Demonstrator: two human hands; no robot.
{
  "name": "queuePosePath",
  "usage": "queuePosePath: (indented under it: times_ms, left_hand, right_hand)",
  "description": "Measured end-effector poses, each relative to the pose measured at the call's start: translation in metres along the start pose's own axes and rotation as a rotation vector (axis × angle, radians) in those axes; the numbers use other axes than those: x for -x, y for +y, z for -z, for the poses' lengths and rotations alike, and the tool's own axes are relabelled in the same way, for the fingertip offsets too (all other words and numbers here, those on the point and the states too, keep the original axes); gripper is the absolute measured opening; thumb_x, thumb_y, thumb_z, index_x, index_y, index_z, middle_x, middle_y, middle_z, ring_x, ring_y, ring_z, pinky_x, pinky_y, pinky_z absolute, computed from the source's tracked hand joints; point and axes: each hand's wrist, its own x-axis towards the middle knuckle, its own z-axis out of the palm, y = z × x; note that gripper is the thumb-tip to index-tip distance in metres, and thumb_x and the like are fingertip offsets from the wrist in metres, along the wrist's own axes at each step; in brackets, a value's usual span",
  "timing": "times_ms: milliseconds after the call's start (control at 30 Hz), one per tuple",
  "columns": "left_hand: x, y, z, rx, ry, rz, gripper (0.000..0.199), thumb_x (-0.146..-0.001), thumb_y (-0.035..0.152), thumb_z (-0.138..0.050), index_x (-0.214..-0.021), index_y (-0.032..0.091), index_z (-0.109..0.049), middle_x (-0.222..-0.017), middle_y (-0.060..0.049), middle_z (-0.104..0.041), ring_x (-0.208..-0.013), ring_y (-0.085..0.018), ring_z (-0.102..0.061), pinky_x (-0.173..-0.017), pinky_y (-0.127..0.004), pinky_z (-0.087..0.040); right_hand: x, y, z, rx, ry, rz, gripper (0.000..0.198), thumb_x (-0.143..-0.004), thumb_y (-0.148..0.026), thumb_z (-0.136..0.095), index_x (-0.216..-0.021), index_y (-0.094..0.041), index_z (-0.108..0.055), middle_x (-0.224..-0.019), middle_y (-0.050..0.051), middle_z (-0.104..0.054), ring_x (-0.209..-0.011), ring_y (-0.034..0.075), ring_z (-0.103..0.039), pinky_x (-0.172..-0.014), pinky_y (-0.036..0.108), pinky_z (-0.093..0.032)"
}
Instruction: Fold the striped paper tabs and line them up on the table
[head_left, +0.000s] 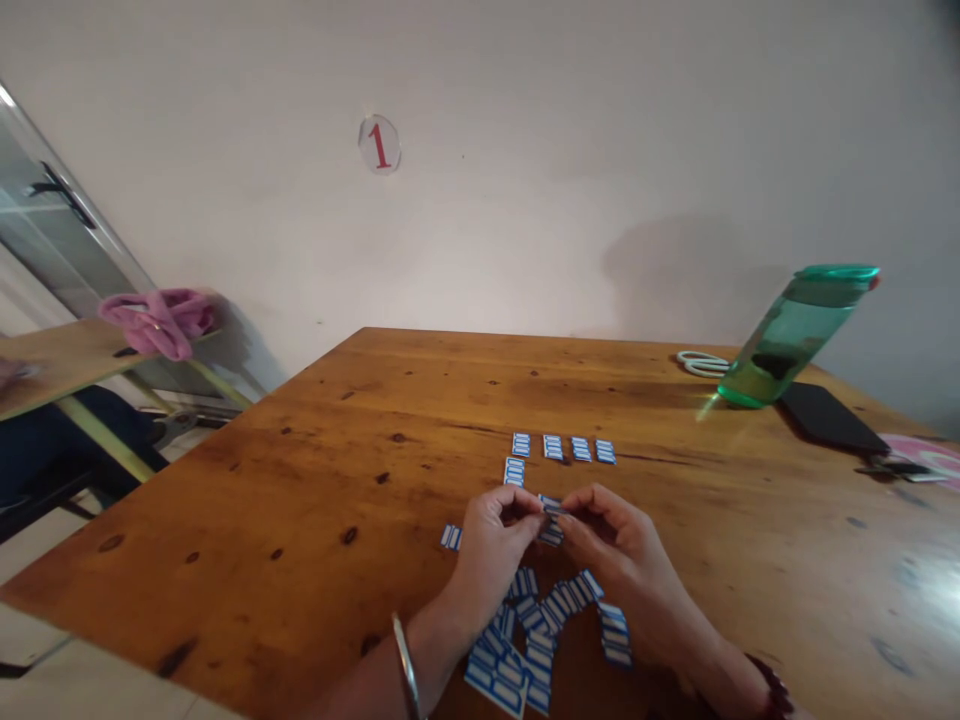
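My left hand (491,545) and my right hand (626,540) meet over the middle of the table, both closed in a pinch. Between their fingertips is a small blue-and-white label strip (553,509), partly covered by the fingers. Beyond the hands, several small label pieces (553,447) lie in a row, with another piece (514,471) just in front of the row's left end. One more piece (451,537) sits left of my left hand. A loose, overlapping pile of label strips (517,650) spreads between my forearms, and a separate strip (615,635) lies near my right wrist.
On the wooden table (337,420) at the back right stand a green bottle (787,340), a pale coiled cable (701,363) and a dark flat phone-like object (832,418). A pink round item (926,455) is at the right edge. A pink cloth (161,318) rests on another table at left.
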Motion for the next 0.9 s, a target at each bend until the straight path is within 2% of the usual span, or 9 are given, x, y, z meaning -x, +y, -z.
queuePosePath:
  times_ms: [100, 200, 300, 433, 533, 700, 900]
  left_hand:
    - [0.002, 0.004, -0.001, 0.091, -0.013, 0.016, 0.014, -0.06, 0.017, -0.067, -0.073, 0.015, -0.063, -0.062, 0.001, -0.06, -0.058, -0.011, -0.054, -0.057, -0.022, -0.043]
    - [0.005, 0.007, 0.0, 0.301, -0.069, 0.152, 0.029, -0.064, 0.027, -0.068, -0.089, 0.016, -0.059, -0.064, 0.001, -0.06, -0.055, -0.011, -0.054, -0.054, -0.023, -0.043]
    - [0.006, 0.007, 0.002, 0.436, -0.154, 0.261, 0.027, -0.067, 0.035, -0.067, -0.08, 0.013, -0.06, -0.067, -0.002, -0.062, -0.054, -0.011, -0.055, -0.051, -0.023, -0.043]
    - [0.005, 0.006, 0.002, 0.4, -0.178, 0.3, 0.029, -0.062, 0.039, -0.071, -0.068, 0.012, -0.061, -0.063, -0.002, -0.061, -0.053, -0.01, -0.054, -0.05, -0.022, -0.042]
    - [0.004, 0.005, 0.001, 0.333, -0.163, 0.278, 0.028, -0.06, 0.038, -0.072, -0.064, 0.012, -0.061, -0.058, 0.0, -0.058, -0.049, -0.009, -0.05, -0.049, -0.021, -0.041]
    - [0.004, 0.005, 0.0, 0.26, -0.119, 0.257, 0.027, -0.058, 0.035, -0.073, -0.068, 0.012, -0.063, -0.06, -0.001, -0.06, -0.05, -0.009, -0.051, -0.049, -0.022, -0.041]
    - [0.004, 0.006, -0.002, 0.193, -0.139, 0.242, 0.028, -0.057, 0.036, -0.071, -0.07, 0.012, -0.067, -0.062, -0.002, -0.061, -0.052, -0.01, -0.052, -0.049, -0.022, -0.039]
  right_hand:
    - [-0.003, 0.005, 0.001, -0.015, 0.018, -0.016, 0.03, -0.069, -0.045, -0.063, -0.064, -0.017, -0.053, -0.053, -0.004, -0.048, -0.049, 0.009, -0.042, -0.044, 0.021, -0.033]
    - [-0.005, 0.008, 0.003, -0.051, 0.055, -0.036, 0.03, -0.068, -0.045, -0.065, -0.064, -0.017, -0.053, -0.056, -0.003, -0.052, -0.051, 0.01, -0.045, -0.046, 0.021, -0.036]
    - [-0.006, 0.011, 0.005, -0.073, 0.072, -0.056, 0.029, -0.068, -0.044, -0.065, -0.065, -0.018, -0.053, -0.057, -0.001, -0.055, -0.052, 0.011, -0.048, -0.048, 0.023, -0.039]
    - [-0.006, 0.014, 0.005, -0.087, 0.036, -0.072, 0.028, -0.07, -0.044, -0.064, -0.066, -0.018, -0.053, -0.058, -0.001, -0.055, -0.053, 0.012, -0.05, -0.049, 0.023, -0.039]
    - [-0.006, 0.012, 0.004, -0.076, 0.019, -0.072, 0.03, -0.068, -0.044, -0.065, -0.064, -0.017, -0.053, -0.055, -0.003, -0.052, -0.05, 0.01, -0.046, -0.046, 0.022, -0.036]
    - [-0.008, 0.006, 0.004, -0.073, 0.038, -0.1, 0.035, -0.061, -0.049, -0.067, -0.06, -0.017, -0.052, -0.049, -0.005, -0.046, -0.044, 0.008, -0.038, -0.041, 0.021, -0.029]
    - [-0.005, 0.003, 0.003, 0.027, 0.034, -0.042, 0.031, -0.065, -0.046, -0.064, -0.059, -0.018, -0.052, -0.049, -0.004, -0.044, -0.046, 0.009, -0.036, -0.041, 0.021, -0.028]
